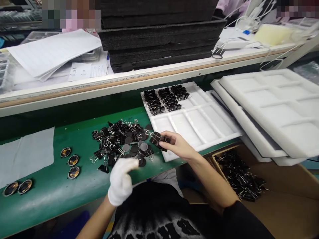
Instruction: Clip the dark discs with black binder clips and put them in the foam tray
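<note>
My right hand point(175, 144), bare, is closed on a small row of black binder clips point(157, 139) at the near left corner of the white foam tray point(171, 156). My left hand point(122, 181) wears a white glove with a bare fingertip showing. Its fingers are curved, with a gap between finger and thumb, and I see nothing in them. Just beyond it lies a heap of black binder clips point(117, 136) with silver wire handles, mixed with dark round discs point(134, 151). More black clips point(170, 98) stand in rows in the tray's far left compartments.
Several round brown lenses in metal rims point(73, 160) lie on the green table point(62, 196), near a white sheet point(30, 152). Stacked foam trays point(281, 113) stand at the right. Below is a cardboard box point(281, 205) with clips. Black foam sheets point(161, 43) fill the shelf behind.
</note>
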